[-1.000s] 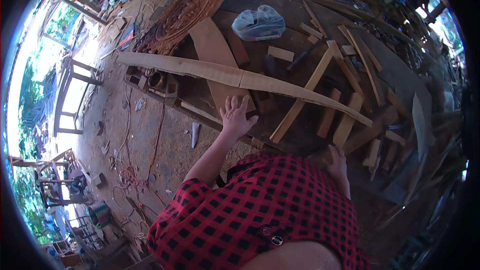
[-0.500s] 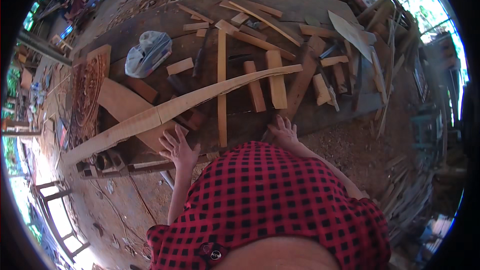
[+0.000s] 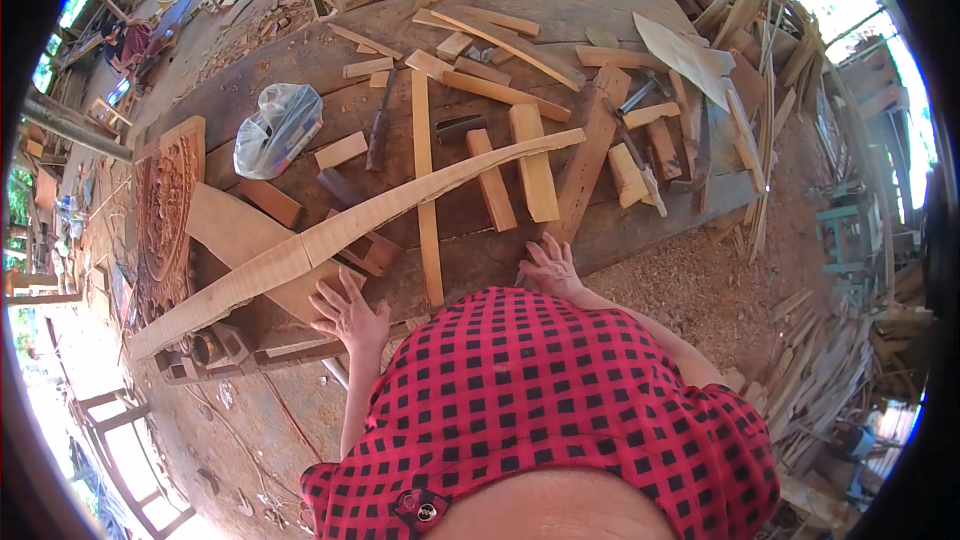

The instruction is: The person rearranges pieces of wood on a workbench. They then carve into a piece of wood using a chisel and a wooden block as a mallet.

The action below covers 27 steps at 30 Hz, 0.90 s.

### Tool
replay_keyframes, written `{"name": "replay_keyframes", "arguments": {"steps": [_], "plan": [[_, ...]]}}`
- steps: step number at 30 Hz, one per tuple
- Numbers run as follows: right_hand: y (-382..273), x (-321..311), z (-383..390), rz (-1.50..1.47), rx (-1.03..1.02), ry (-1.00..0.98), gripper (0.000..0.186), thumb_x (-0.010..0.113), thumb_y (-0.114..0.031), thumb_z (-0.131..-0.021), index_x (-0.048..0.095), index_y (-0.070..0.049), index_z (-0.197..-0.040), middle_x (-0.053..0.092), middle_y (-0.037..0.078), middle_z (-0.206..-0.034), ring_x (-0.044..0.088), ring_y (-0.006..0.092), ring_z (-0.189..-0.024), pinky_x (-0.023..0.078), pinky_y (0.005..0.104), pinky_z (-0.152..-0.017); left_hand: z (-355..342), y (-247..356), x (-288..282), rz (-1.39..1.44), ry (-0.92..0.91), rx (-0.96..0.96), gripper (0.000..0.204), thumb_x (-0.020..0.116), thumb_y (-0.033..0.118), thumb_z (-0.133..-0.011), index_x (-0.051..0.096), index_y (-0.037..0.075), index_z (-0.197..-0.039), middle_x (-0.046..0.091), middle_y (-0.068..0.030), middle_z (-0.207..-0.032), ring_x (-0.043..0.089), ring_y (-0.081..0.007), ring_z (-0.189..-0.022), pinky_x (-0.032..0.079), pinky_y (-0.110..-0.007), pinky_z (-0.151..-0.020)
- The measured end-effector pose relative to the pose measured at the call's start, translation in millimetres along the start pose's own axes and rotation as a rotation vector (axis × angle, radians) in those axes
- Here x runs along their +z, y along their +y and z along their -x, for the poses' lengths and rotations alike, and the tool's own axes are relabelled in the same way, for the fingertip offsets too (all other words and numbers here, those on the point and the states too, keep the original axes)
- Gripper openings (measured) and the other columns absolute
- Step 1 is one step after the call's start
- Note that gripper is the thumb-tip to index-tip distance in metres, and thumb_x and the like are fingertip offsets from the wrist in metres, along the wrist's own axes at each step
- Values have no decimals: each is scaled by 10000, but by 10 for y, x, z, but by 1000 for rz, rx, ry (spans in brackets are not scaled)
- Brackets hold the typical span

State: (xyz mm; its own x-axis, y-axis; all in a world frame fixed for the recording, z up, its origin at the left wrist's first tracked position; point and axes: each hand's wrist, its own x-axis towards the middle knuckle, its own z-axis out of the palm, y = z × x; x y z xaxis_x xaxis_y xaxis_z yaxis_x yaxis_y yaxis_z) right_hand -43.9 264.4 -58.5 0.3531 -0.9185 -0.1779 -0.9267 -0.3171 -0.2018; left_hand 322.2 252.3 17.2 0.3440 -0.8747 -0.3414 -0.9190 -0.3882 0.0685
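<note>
Hands are both empty and loosely spread at the near edge of your tabletop (image 3: pixel 480 260), nothing gripped in either one. Your left hand (image 3: pixel 347 315) has its fingers fanned out right by the near end of a wide, flat board (image 3: pixel 245 245); honestly can't tell if the fingertips are touching the wood or just over it. Your right hand (image 3: pixel 549 266) is at the same edge, close to the lower end of a reddish-brown plank (image 3: pixel 590 150), fingers a bit bent but apart. The big thing in front of you is that long curved piece (image 3: pixel 370 210), running diagonally from the lower left up to the right, with a thin dark line across it toward the left. It crosses over the flat board, a narrow strip (image 3: pixel 423 125), a brown block (image 3: pixel 497 198) and a yellowish block (image 3: pixel 540 185), and its right tip ends just beside the reddish-brown plank. Off to your left there's a carved panel (image 3: pixel 167 215), with a clear plastic bag (image 3: pixel 278 132) near it. Over on the right you've got a pale, pointed sheet (image 3: pixel 680 58) lying past the plank.
</note>
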Motion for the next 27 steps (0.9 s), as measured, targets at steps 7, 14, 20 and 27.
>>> {"name": "replay_keyframes", "arguments": {"steps": [7,14,20,27], "plan": [[596,-503,29,-39,-7,60,680,764,-286,-592,558,-142,-1223,424,154,-1347,300,406,-1349,300,555,-1057,-30,58,1,-1,11,-20,1021,716,364,-763,77,220,-1546,-16,-262,-1564,-40,-494,-1430,38,-711,-1077],[791,-473,-50,-413,880,121,1010,819,-494,-591,368,-53,-1381,414,211,-1361,405,399,-1284,397,474,-1016,-29,142,-19,-2,4,-60,1041,735,346,-748,73,247,-1545,-22,-250,-1568,-46,-486,-1433,51,-707,-1080],[718,-445,-123,-617,1067,5,1166,825,-577,-570,293,24,-1415,399,240,-1374,438,404,-1270,397,458,-1040,-52,158,6,-4,18,-75,1056,744,352,-737,72,256,-1545,-12,-251,-1565,-34,-485,-1432,55,-708,-1080],[576,-344,-311,-546,1123,66,1216,882,-470,-519,236,44,-1411,348,269,-1390,411,414,-1281,400,457,-1036,-35,171,0,-1,25,-68,1048,737,355,-743,71,258,-1545,-11,-249,-1566,-41,-483,-1432,46,-706,-1081]]}}
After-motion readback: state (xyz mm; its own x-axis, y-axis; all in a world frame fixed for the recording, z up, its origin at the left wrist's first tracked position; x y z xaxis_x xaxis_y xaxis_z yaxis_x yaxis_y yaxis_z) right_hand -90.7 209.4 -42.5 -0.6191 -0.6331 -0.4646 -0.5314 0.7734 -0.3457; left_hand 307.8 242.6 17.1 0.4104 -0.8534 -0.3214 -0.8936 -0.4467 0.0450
